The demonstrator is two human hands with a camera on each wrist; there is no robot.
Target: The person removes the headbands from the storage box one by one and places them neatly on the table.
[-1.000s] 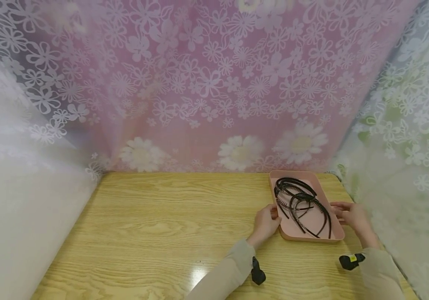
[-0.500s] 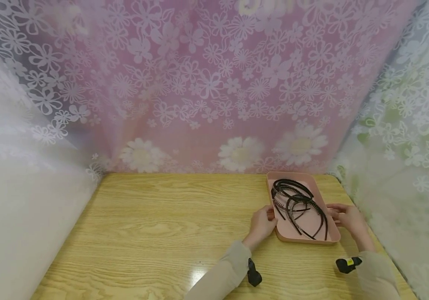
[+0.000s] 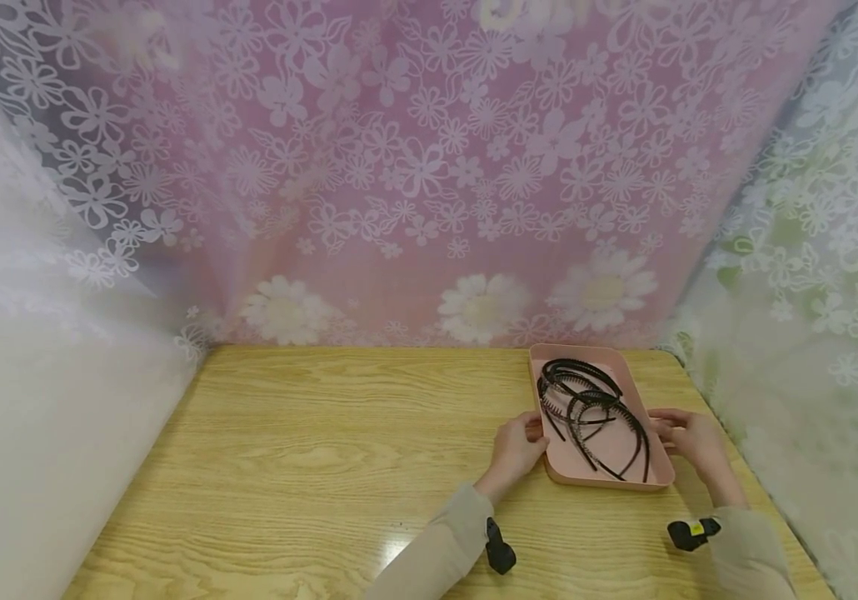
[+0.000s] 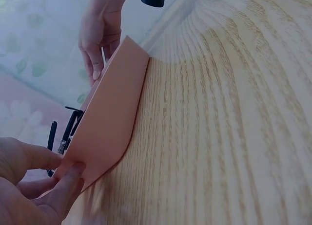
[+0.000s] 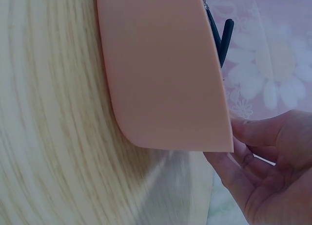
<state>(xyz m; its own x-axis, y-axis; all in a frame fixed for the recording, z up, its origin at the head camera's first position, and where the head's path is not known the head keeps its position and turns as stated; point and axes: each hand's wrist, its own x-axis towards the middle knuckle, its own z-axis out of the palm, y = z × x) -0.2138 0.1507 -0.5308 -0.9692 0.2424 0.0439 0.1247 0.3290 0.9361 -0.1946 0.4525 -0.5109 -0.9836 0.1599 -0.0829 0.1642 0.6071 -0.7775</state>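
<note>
A shallow pink tray (image 3: pixel 650 481) with rounded corners is at the right of the table, and several black toothed headbands (image 3: pixel 596 417) lie loosely overlapped inside it. My left hand (image 3: pixel 515 450) grips the tray's left side; in the left wrist view its thumb is at the rim and its fingers (image 4: pixel 63 188) press the outer wall. On the opposite side my right hand (image 3: pixel 699 442) holds the right wall, thumb at the rim in the right wrist view, the other fingers partly hidden behind the wall. Headband ends (image 5: pixel 226 42) stick up past the rim there.
The wood-grain table (image 3: pixel 309 467) extends to the left of the tray. A pink flowered curtain (image 3: pixel 414 183) hangs along the back edge. Pale curtains flank both sides, the right one (image 3: pixel 834 400) close to my right arm.
The tray with the headbands has slid a little to the left and slightly toward me, both hands moving with it. Their hold looks the same.
</note>
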